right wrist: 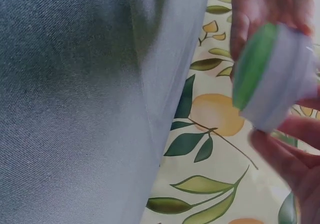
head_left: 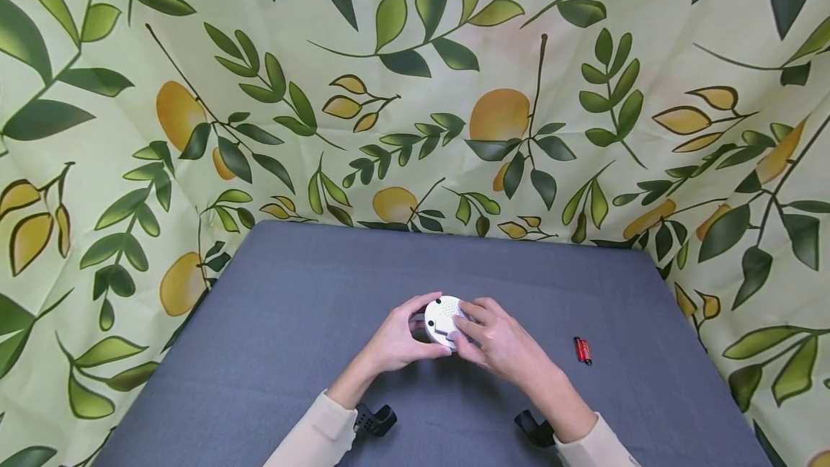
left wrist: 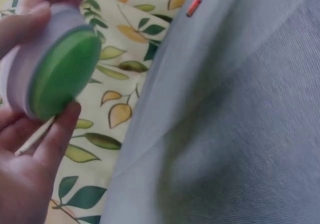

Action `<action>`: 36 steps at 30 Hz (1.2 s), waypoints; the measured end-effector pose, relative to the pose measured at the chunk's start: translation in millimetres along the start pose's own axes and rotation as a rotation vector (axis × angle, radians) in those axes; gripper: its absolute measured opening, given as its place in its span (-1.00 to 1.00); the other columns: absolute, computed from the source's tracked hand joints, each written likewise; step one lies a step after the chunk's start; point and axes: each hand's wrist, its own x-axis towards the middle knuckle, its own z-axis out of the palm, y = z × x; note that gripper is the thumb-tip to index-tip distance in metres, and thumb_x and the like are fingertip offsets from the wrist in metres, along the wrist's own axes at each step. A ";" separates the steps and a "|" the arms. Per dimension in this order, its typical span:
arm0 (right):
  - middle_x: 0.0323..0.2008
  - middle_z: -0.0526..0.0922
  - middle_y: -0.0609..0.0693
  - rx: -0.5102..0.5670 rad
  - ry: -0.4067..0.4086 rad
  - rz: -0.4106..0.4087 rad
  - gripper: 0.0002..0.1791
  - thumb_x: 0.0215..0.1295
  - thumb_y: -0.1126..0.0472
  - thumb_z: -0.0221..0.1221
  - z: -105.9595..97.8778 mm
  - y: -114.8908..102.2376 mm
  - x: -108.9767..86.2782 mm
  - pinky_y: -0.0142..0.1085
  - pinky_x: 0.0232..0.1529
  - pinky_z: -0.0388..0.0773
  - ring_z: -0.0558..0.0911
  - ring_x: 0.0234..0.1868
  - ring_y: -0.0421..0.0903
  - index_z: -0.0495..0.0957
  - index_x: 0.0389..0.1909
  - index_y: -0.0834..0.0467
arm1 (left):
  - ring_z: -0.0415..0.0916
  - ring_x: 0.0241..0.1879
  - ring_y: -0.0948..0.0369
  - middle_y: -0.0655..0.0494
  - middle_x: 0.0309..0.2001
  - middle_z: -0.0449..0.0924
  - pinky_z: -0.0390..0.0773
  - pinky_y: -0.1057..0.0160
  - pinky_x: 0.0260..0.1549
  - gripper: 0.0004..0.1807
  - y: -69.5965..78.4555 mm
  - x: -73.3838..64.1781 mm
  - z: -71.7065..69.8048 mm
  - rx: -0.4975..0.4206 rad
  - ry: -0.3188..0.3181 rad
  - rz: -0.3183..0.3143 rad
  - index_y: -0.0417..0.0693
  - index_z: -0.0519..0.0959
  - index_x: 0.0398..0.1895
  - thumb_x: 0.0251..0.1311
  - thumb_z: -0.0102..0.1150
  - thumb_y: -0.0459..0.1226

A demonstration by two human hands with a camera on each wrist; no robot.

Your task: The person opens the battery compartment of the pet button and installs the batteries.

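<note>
A round white device with a green face (left wrist: 67, 72) is held up over the table between both hands. Its white back (head_left: 441, 316), dotted with small holes and dark round spots, faces up in the head view. My left hand (head_left: 400, 337) grips it by the rim, thumb and fingers spread around its left side. A thin pale strip (left wrist: 35, 135) shows between the left fingers in the left wrist view. My right hand (head_left: 496, 337) has its fingers bent over the right part of the back, covering some of it, with the thumb at the lower edge.
Two red batteries (head_left: 583, 351) lie side by side on the grey cloth-covered table (head_left: 311, 272), right of the hands. A leaf-and-fruit patterned curtain (head_left: 428, 92) hangs behind and beside the table. Black straps (head_left: 376, 420) circle the wrists.
</note>
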 end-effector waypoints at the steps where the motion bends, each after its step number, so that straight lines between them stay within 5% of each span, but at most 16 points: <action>1: -0.15 0.76 0.15 0.006 0.010 -0.015 -0.73 0.34 0.16 0.21 0.1 0.0 0.6 -0.15 -0.15 0.72 0.65 -0.12 0.05 0.77 -0.27 0.29 | 0.47 0.19 0.08 -0.04 0.31 0.46 0.59 0.25 0.14 -0.09 -0.3 -0.2 0.5 0.005 -0.004 -0.001 -0.16 0.38 0.44 -0.04 0.61 -0.33; 6: -0.16 0.77 0.12 0.024 0.016 -0.059 -0.82 0.15 0.26 0.32 0.7 -2.4 4.8 -0.15 -0.13 0.72 0.67 -0.11 0.04 0.77 -0.28 0.27 | 0.47 0.20 0.07 -0.06 0.31 0.45 0.59 0.25 0.14 -0.10 -2.0 0.4 0.7 0.019 0.001 0.003 -0.15 0.37 0.44 -0.02 0.60 -0.30; 14: -0.23 0.77 0.01 0.019 0.078 -0.014 -0.72 0.44 0.17 0.12 -0.1 -3.7 6.8 -0.17 -0.15 0.72 0.68 -0.15 -0.05 0.75 -0.29 0.23 | 0.51 0.16 0.11 -0.09 0.33 0.41 0.59 0.27 0.13 -0.10 2.9 1.2 -0.4 -0.033 -0.002 -0.008 -0.16 0.35 0.46 0.00 0.58 -0.35; 24: -0.34 0.64 -0.15 0.169 0.139 0.102 -0.90 0.41 0.18 0.27 1.7 0.6 4.4 -0.29 -0.23 0.59 0.57 -0.24 -0.16 0.65 -0.31 0.10 | 0.54 0.13 0.13 -0.11 0.31 0.43 0.57 0.29 0.14 -0.11 3.9 1.7 2.3 -0.022 0.004 -0.012 -0.17 0.35 0.46 0.02 0.57 -0.33; 30: -0.34 0.65 -0.15 0.205 0.126 0.123 -0.90 0.22 0.34 0.40 -0.5 -0.3 5.3 -0.33 -0.30 0.57 0.55 -0.27 -0.19 0.68 -0.30 0.13 | 0.52 0.14 0.13 -0.11 0.33 0.41 0.57 0.29 0.14 -0.10 2.2 1.4 2.8 -0.005 -0.008 -0.011 -0.17 0.34 0.47 0.03 0.56 -0.31; 36: -0.31 0.67 -0.18 0.207 0.014 0.192 -0.87 0.19 0.33 0.43 -7.7 -4.0 8.4 -0.30 -0.27 0.61 0.56 -0.24 -0.23 0.73 -0.26 0.11 | 0.50 0.16 0.12 -0.07 0.34 0.41 0.57 0.29 0.14 -0.10 2.1 1.3 2.8 0.008 -0.006 -0.016 -0.15 0.33 0.47 0.04 0.57 -0.28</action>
